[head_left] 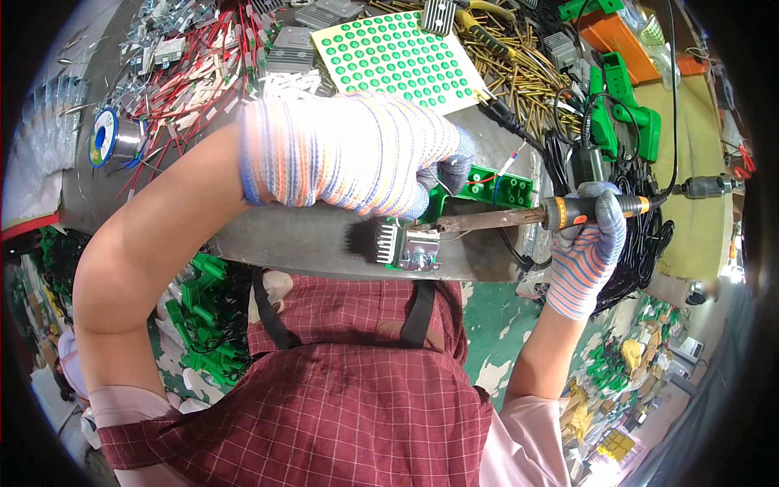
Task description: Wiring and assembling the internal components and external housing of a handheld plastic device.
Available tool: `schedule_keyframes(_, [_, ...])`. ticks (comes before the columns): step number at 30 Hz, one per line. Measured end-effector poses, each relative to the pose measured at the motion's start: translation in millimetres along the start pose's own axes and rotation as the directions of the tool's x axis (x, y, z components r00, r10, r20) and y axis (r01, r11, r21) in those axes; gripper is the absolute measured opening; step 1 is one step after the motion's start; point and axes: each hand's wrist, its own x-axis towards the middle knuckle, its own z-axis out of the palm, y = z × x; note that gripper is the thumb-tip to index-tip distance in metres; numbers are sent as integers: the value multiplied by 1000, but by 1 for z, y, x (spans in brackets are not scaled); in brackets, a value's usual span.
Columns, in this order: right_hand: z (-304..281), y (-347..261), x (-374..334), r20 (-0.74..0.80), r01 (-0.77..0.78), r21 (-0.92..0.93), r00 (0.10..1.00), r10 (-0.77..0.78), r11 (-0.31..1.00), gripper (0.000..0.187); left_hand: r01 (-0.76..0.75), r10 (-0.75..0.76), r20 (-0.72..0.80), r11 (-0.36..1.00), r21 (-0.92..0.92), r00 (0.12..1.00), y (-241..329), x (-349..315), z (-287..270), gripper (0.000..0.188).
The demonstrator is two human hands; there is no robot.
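Bench: grey metal work surface, its near edge running just above the person's red checked apron, the top crowded toward the far side.
Left hand: the left hand, in a striped knit glove, is closed with its fingertips pinched on thin wires at a small green circuit board; the grip itself is partly hidden by the glove, so how tightly it pinches I cannot tell.
Circuit board: sits at the near edge of the bench, below the left hand, carrying a black finned heat sink on its left and a shiny metal part on its right.
Right hand: the right hand, gloved the same way, is wrapped around the orange and black handle of a soldering iron, whose long dark tip lies level and points left to the board.
Green housing: a green plastic part lies just behind the iron's tip.
Far side of bench: a sheet of green round stickers, a heap of brass pins, red wires, a spool of solder at the left, black cables at the right.
Room: a green floor with worn patches shows below the bench, with green plastic parts piled under it to the left and yellow and green parts at the lower right.
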Motion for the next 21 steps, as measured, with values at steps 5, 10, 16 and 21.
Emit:
schedule_keyframes(5, [1,-3,0,12,-28,-12,1000,29,1000,24,9,-10,8,1000,24,1000,1,2,0,28])
schedule_keyframes(10, [-4,-2,4,43,4,2,999,-4,1000,23,3,-2,-16,999,35,1000,2,0,1,28])
schedule_keyframes(16, [2,-3,0,-17,21,-17,1000,-21,1000,23,-4,5,-21,999,46,1000,1,1,2,28])
schedule_keyframes(21, [2,-1,2,-17,37,-54,999,-38,998,21,8,-9,4,999,52,1000,1,2,1,27])
